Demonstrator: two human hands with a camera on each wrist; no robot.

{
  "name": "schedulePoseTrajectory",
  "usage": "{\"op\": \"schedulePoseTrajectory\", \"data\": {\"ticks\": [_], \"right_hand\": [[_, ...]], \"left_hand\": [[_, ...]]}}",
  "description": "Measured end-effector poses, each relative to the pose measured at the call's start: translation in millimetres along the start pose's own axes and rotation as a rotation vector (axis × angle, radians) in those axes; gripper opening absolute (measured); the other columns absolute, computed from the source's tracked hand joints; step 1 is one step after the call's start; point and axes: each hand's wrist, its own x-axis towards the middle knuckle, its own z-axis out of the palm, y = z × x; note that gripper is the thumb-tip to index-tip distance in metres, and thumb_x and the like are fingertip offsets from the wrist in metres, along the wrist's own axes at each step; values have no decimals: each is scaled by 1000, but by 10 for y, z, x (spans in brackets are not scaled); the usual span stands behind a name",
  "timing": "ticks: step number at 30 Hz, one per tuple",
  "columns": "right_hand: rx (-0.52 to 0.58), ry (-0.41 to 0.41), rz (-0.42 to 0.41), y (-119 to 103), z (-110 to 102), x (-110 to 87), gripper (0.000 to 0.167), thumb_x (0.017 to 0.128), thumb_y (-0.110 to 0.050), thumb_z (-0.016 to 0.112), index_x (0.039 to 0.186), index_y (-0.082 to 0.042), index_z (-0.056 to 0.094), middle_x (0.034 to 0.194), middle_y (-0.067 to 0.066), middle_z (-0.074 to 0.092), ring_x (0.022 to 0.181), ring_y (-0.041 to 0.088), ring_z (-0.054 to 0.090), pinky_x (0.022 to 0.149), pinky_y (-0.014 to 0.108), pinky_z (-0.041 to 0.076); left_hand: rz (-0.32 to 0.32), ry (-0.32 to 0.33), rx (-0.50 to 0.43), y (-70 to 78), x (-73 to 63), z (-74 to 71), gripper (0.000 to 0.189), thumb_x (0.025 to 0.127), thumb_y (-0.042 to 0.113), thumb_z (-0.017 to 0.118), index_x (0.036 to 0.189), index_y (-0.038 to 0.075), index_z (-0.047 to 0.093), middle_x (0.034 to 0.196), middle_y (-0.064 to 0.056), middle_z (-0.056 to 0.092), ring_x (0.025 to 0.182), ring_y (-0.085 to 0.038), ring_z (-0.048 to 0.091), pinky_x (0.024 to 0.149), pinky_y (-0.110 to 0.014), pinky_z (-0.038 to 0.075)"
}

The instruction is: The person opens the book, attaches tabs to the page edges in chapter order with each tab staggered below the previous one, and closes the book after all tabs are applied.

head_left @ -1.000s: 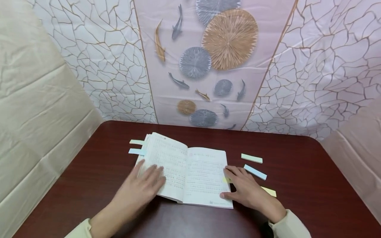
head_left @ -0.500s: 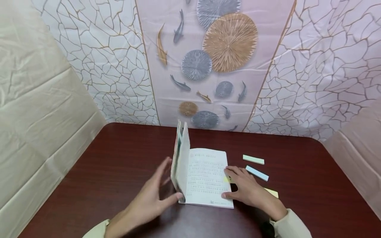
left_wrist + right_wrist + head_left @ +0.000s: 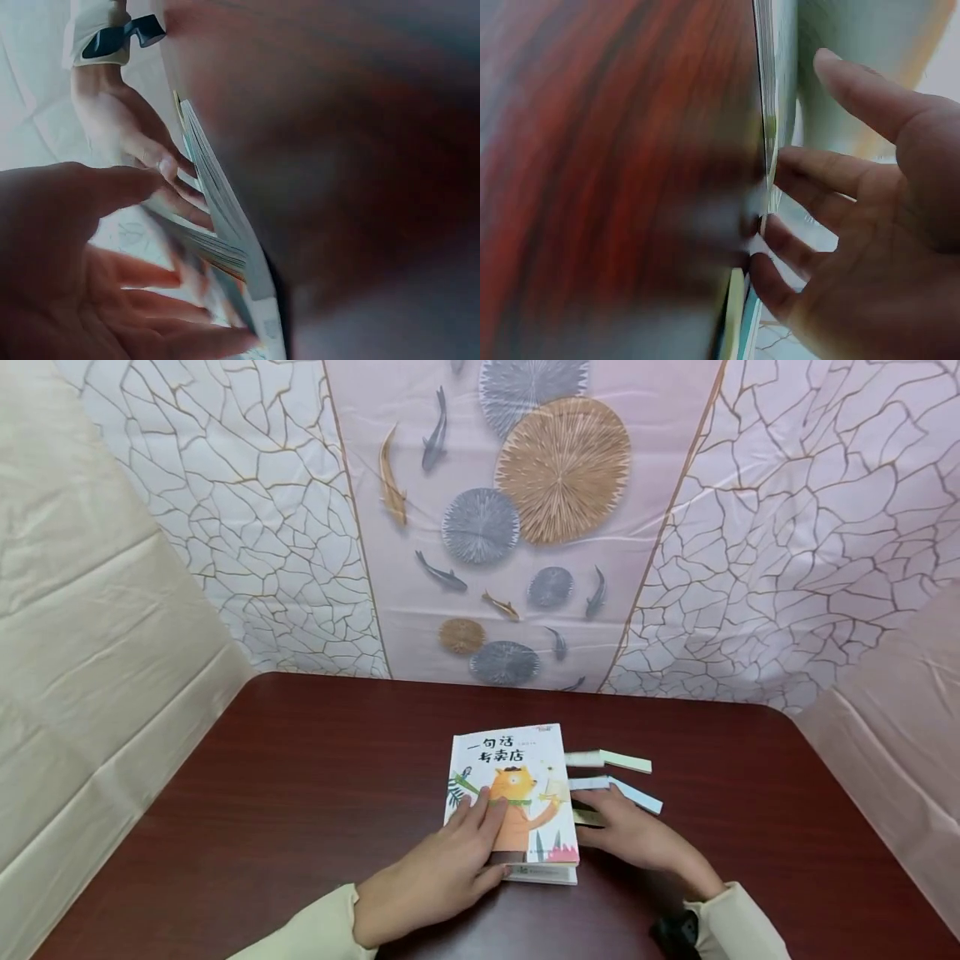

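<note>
I am resting my left hand [image 3: 438, 877] flat on the cover of the closed book [image 3: 513, 797], fingers straight. The book is lying face up at the middle of the desk [image 3: 300, 793], its long axis running away from me, title at the far end, spine on the left. My right hand [image 3: 633, 839], fingers relaxed, is touching its right edge, where sticky tabs [image 3: 626, 762] are poking out sideways

A closed illustrated paperback book [image 3: 516, 797] lay mid-table on the dark red wooden table [image 3: 285, 810], three pastel sticky-note strips [image 3: 617, 781] at its 3 o'clock, the patterned backdrop sheet [image 3: 517, 518] standing at 12 o'clock.
</note>
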Motion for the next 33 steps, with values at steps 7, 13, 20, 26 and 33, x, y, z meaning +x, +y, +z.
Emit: {"op": "schedulePoseTrajectory", "data": {"ticks": [7, 13, 20, 26, 33], "right_hand": [[26, -22, 101, -91, -27, -133, 59, 100, -32, 74, 145, 4, 59, 152, 30, 49, 144, 50, 42, 111, 65, 41], [-124, 36, 156, -181, -12, -266, 55, 97, -27, 78, 139, 6, 63, 147, 30, 52, 141, 54, 43, 110, 67, 41], [-303, 192, -44, -422, 222, -343, 45, 92, -19, 83, 131, -2, 69, 134, 15, 63, 129, 38, 56, 104, 55, 51], [-394, 187, -245, -514, 359, -250, 33, 87, -10, 87, 117, -10, 73, 117, 3, 67, 107, 22, 66, 87, 40, 58], [-368, 172, -232, -449, 366, -226, 31, 89, -11, 86, 116, -10, 73, 115, 1, 64, 101, 17, 64, 83, 36, 57]], "left_hand": [[-64, -73, 398, 137, 99, 78, 77, 100, 55, 67, 159, 10, 46, 160, -21, 47, 144, -43, 50, 108, -46, 53], [-157, -152, 515, 167, 150, 93, 80, 98, 65, 63, 160, 18, 47, 162, -16, 46, 146, -39, 48, 109, -43, 51], [-127, -157, 496, 97, 112, 27, 78, 101, 68, 55, 160, 18, 47, 162, -13, 47, 146, -34, 49, 103, -40, 56], [-111, -119, 446, 100, 170, 43, 74, 101, 65, 58, 159, 20, 49, 161, -10, 50, 145, -32, 51, 95, -43, 60], [-90, -110, 275, 15, 259, 45, 75, 98, 62, 66, 159, 20, 49, 163, -10, 46, 149, -33, 46, 104, -50, 55]]}}
